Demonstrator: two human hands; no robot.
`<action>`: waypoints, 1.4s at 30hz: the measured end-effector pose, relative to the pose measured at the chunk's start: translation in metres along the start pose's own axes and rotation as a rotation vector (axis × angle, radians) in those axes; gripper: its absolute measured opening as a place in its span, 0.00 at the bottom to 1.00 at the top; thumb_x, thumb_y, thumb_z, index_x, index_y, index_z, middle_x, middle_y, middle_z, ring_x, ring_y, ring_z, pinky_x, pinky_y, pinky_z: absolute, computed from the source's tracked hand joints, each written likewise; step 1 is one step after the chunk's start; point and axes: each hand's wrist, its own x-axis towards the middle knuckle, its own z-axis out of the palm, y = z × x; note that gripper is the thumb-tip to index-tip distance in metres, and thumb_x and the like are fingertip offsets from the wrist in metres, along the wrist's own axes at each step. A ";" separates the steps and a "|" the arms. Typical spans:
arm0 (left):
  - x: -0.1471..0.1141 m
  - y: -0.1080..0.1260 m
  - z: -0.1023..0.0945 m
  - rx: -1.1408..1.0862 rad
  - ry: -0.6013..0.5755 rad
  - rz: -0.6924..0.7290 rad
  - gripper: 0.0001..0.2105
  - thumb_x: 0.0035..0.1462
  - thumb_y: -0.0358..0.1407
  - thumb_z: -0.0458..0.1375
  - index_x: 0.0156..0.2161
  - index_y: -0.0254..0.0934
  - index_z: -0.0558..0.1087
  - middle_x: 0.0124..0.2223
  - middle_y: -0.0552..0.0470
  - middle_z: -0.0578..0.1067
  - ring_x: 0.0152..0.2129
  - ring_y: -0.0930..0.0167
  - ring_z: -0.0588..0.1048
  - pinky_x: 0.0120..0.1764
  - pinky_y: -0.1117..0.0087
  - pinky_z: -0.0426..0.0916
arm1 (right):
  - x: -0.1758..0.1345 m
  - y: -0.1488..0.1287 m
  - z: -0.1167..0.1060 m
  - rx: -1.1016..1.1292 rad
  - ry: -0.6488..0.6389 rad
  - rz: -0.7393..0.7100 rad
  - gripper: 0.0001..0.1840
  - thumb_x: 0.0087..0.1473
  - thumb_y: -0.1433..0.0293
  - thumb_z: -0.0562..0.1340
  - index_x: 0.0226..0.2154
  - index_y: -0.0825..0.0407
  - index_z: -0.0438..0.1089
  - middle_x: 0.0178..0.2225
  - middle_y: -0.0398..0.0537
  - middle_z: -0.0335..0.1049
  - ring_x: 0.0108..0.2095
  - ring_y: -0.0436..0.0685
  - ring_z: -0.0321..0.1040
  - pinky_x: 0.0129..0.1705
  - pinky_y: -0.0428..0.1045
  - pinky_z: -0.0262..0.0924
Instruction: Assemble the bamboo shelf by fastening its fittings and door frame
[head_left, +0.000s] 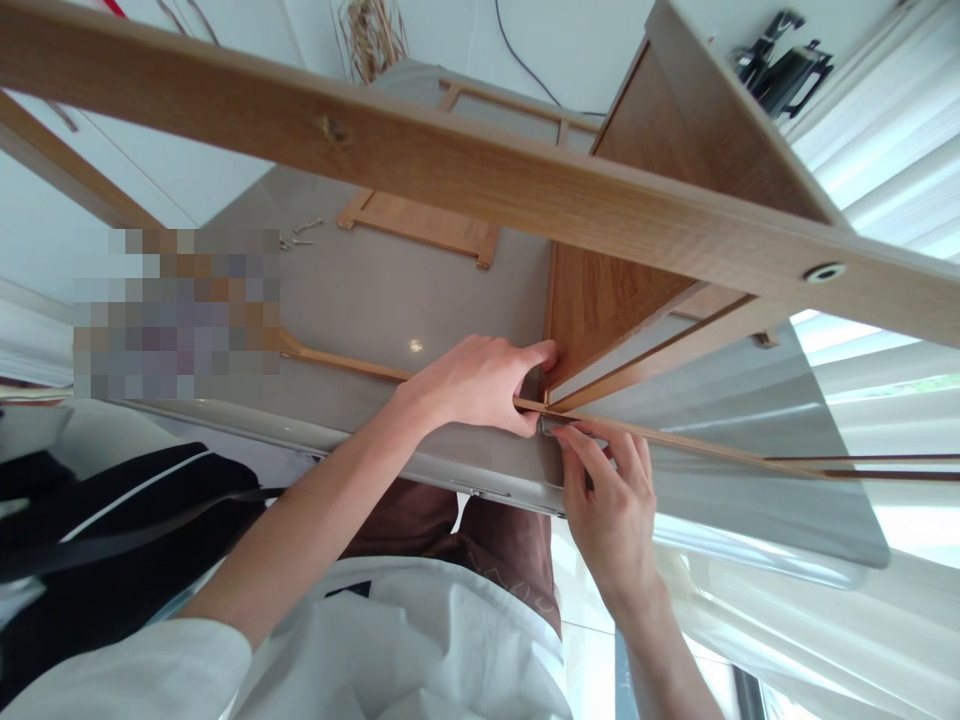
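Observation:
My left hand (487, 380) is closed around a thin wooden rail (349, 365) at a joint, with its thumb and fingers on either side. The rail runs along the near side of the table and meets a wooden panel (600, 300) there. Just right of it, my right hand (611, 480) pinches a small metal piece (551, 426) against the near side of the joint. That piece looks like a bent key, but the fingers cover most of it. A thick wooden beam (465, 175) of the same frame crosses above both hands.
On the grey table (450, 300) lie several screws (304, 235), a small wooden panel (424, 225) and, farther back, a slim wooden frame (510, 105). A black pot (795, 80) is at the upper right by white curtains (900, 170). Black cloth (150, 520) lies at the left.

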 end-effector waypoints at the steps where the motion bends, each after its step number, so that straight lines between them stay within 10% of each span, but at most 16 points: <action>1: 0.000 0.000 0.000 0.000 0.000 0.000 0.22 0.48 0.43 0.63 0.49 0.45 0.68 0.30 0.58 0.79 0.26 0.66 0.78 0.28 0.68 0.61 | 0.000 0.001 0.000 0.002 -0.004 -0.007 0.13 0.62 0.78 0.60 0.46 0.49 0.74 0.44 0.50 0.71 0.45 0.58 0.66 0.48 0.55 0.67; 42: 0.000 0.001 -0.002 -0.002 -0.002 -0.005 0.21 0.48 0.43 0.63 0.47 0.45 0.67 0.30 0.59 0.79 0.25 0.66 0.77 0.27 0.67 0.59 | 0.000 0.000 -0.005 -0.120 -0.017 -0.097 0.22 0.58 0.84 0.58 0.50 0.48 0.73 0.45 0.52 0.70 0.46 0.59 0.65 0.49 0.56 0.66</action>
